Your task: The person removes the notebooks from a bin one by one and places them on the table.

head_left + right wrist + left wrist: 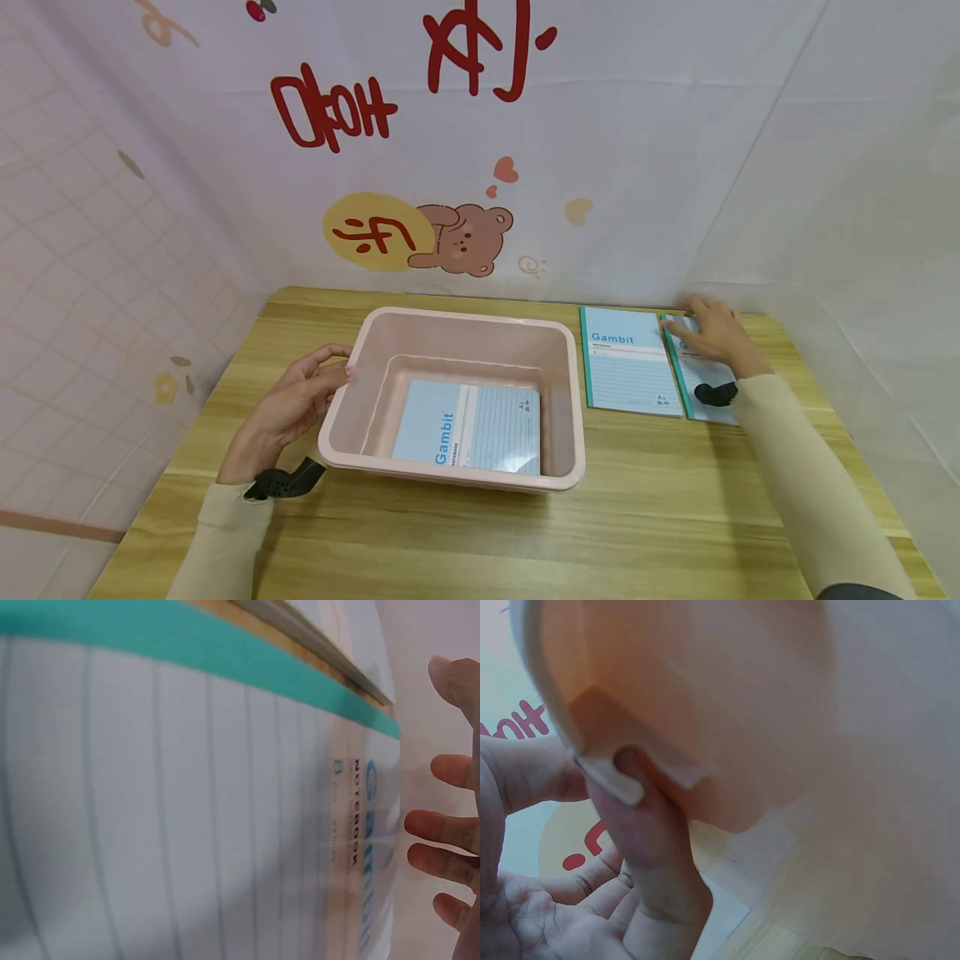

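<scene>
A pale pink plastic basin [450,325] stands on the table, its left rim between the thumb and a finger of my left hand [288,404]. The left wrist view shows that pinch on the basin's rim [619,780] close up. Flat inside the basin lies a Gambit notebook [472,425], turned sideways. My right hand [716,333] is at the far end of the rightmost notebook [708,400], fingers spread. In the right wrist view the fingers [442,829] are apart beyond the notebook's top edge [379,847]; whether they touch it is unclear.
Between basin and right hand lies another Gambit notebook [630,362] with a teal spine. The wooden table [375,542] meets a printed cloth backdrop [637,167] at the back, with side cloths left and right. Dark wrist cameras sit on both wrists.
</scene>
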Motion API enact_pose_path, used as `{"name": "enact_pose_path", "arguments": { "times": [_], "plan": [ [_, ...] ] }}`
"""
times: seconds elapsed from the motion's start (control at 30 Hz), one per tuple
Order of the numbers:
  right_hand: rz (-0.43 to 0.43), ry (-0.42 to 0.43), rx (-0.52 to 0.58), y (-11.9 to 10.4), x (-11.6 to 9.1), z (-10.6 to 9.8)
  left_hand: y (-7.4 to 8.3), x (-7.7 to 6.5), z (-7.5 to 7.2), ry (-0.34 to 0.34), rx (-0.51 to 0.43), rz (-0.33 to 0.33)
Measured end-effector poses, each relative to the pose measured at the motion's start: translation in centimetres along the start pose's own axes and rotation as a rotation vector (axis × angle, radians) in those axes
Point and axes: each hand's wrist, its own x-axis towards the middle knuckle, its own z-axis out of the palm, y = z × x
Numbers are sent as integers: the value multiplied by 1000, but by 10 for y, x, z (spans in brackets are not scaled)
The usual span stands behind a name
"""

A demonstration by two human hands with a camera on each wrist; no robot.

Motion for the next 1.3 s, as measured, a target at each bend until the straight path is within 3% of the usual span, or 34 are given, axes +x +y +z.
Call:
{"name": "enact_pose_path", "arguments": {
  "times": [0.5,1.3],
  "plan": [
    [-47,-7,-43,-33,-12,-10,-2,0,0,8,-4,5],
    [-220,76,60,-113,-2,-18,-1,1,1,22,7,2]
  ]
}}
